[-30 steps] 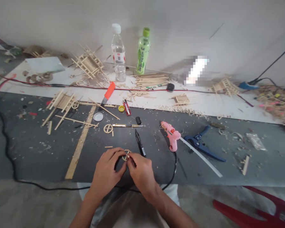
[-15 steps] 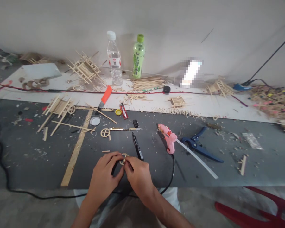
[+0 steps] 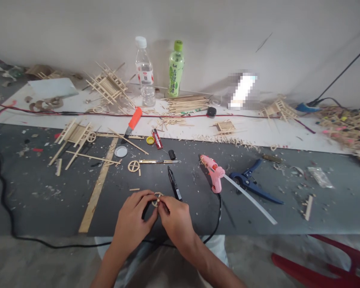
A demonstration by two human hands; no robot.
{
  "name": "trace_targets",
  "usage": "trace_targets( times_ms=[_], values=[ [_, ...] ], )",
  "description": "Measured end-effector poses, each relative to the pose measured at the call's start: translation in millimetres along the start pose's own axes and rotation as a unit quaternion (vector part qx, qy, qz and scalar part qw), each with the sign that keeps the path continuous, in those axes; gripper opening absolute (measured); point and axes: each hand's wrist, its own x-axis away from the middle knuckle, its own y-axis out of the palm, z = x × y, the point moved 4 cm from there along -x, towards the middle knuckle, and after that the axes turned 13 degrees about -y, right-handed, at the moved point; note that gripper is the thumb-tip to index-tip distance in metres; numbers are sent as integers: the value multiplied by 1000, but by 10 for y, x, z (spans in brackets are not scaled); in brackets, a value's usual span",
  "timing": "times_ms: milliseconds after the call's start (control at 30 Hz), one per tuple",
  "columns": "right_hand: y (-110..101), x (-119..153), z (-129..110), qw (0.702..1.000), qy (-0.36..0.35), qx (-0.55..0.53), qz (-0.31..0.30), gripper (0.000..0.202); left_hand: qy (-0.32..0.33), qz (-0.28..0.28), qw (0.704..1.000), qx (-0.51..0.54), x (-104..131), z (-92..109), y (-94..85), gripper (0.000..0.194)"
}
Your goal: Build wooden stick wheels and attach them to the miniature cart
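Note:
Near the table's front edge, a small wooden wheel (image 3: 158, 194) is pinched between my two hands, its lower part covered by fingers. My left hand (image 3: 135, 216) grips its left side with thumb and fingers. From the right, my right hand (image 3: 175, 218) closes on it, fingertips meeting at the wheel's middle; a small piece in them cannot be made out clearly. Beyond my left hand lie another spoked wheel (image 3: 134, 166), a craft knife (image 3: 159, 162) and a short stick (image 3: 134, 189). A black marker pen (image 3: 174, 183), uncapped, lies just past my right hand.
A pink glue gun (image 3: 213, 172) with a long glue stick and a blue cutter (image 3: 253, 186) lie to the right. Wooden cart models (image 3: 75, 136), an orange-handled knife (image 3: 134, 120), a lighter (image 3: 157, 139) and two bottles (image 3: 175, 72) stand or lie farther back. A black cord (image 3: 63, 249) runs along the front.
The view has shifted very slightly. Both hands keep hold of the small wheel, with almost no visible movement.

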Motion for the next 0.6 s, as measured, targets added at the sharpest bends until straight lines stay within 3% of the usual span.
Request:
trace_targets(
  times_ms=[267, 433, 600],
  values=[
    [-2, 35, 16, 1000, 16, -17, 16, 23, -9, 1, 1000, 0, 9, 1, -5, 19],
    [-62, 97, -46, 999, 26, -28, 32, 35, -18, -4, 1000, 3, -8, 18, -22, 17],
    [-239, 113, -134, 999, 3, -31, 42, 18, -26, -7, 1000, 13, 3, 7, -10, 22]
  ],
)
